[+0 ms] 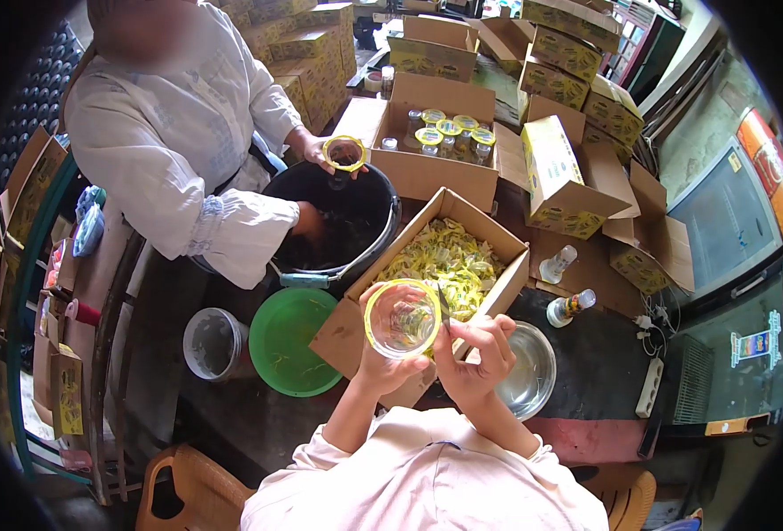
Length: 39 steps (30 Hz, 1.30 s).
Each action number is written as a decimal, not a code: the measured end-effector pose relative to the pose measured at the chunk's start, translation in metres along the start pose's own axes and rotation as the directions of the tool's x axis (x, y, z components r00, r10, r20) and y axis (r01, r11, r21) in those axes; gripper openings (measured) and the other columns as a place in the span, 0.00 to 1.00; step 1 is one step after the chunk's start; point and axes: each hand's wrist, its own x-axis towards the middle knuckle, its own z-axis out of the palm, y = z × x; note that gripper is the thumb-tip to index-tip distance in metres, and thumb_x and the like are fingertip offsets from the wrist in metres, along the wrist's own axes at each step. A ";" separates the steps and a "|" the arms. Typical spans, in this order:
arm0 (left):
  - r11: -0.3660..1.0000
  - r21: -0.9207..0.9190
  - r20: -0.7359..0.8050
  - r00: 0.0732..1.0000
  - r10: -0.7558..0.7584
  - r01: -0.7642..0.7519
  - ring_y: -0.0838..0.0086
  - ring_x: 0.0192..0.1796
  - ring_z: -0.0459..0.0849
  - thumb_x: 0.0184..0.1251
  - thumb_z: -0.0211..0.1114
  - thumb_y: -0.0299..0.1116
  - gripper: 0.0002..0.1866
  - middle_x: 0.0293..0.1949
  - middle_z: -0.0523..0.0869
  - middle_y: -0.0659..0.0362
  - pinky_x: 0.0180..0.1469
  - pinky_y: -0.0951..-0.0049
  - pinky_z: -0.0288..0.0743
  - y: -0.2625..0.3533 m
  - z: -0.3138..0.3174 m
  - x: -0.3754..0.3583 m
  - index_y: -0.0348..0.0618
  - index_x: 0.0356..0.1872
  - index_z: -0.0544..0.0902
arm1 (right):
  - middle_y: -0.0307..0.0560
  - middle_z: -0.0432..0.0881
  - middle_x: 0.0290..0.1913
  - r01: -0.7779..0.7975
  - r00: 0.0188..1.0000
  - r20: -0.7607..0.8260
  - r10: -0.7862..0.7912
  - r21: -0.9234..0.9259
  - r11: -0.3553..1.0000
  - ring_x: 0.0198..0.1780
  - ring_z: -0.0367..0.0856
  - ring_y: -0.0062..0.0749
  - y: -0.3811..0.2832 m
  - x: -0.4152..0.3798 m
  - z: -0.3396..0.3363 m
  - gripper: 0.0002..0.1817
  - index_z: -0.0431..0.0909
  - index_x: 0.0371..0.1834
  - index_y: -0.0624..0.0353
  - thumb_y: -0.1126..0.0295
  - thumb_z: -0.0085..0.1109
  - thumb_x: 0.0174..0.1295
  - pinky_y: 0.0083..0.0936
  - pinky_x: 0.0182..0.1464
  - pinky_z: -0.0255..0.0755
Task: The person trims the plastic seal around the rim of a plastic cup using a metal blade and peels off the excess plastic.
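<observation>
My left hand is wrapped round a clear cup with a yellow rim, its mouth tilted up towards me. The cup's inside looks bare apart from reflections. Close beside its right edge, my right hand pinches a thin, dark, pointed blade; its handle is hidden by the fingers. Just beyond both hands, an open cardboard box holds a heap of yellow-green strips or scraps.
A green basin, a whitish bucket and a metal bowl surround the box. Across the table, a co-worker reaches into a black bucket and holds a yellow-rimmed cup. A carton holds several yellow-lidded jars.
</observation>
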 end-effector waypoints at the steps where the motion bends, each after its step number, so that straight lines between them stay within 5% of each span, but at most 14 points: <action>1: 1.000 0.024 0.010 1.000 0.003 -0.004 0.68 0.57 0.69 0.41 0.76 0.52 0.53 0.55 0.67 0.53 0.58 0.67 0.65 0.000 -0.001 0.000 0.41 0.62 0.51 | 0.33 0.76 0.21 0.004 1.000 -0.001 -0.004 -0.006 1.000 0.23 0.73 0.22 0.001 0.000 0.001 0.12 0.78 0.29 0.51 0.77 0.69 0.41 0.22 0.36 0.58; 6: 0.995 0.096 0.059 0.998 0.016 -0.021 0.67 0.59 0.69 0.43 0.76 0.48 0.51 0.55 0.67 0.53 0.60 0.67 0.64 0.001 -0.003 -0.002 0.42 0.62 0.51 | 0.38 0.78 0.22 0.032 0.999 0.038 -0.032 -0.003 0.999 0.22 0.71 0.26 0.005 0.006 0.000 0.11 0.77 0.28 0.56 0.78 0.68 0.41 0.24 0.36 0.58; 11: 0.994 0.107 0.102 0.995 0.024 -0.035 0.67 0.59 0.68 0.43 0.76 0.46 0.50 0.55 0.67 0.53 0.61 0.67 0.63 -0.001 -0.006 -0.003 0.42 0.62 0.51 | 0.36 0.79 0.22 -0.072 0.997 0.045 0.069 0.079 0.994 0.23 0.74 0.22 0.009 0.008 -0.004 0.12 0.80 0.28 0.52 0.78 0.69 0.41 0.21 0.37 0.56; 39: 0.984 0.178 0.322 0.946 -0.043 -0.015 0.68 0.56 0.72 0.40 0.76 0.43 0.47 0.51 0.72 0.54 0.59 0.66 0.65 0.010 -0.005 0.007 0.42 0.59 0.55 | 0.34 0.79 0.21 -0.070 0.992 0.106 0.067 0.024 0.997 0.23 0.73 0.21 0.019 0.001 -0.026 0.11 0.81 0.29 0.50 0.76 0.69 0.41 0.22 0.36 0.54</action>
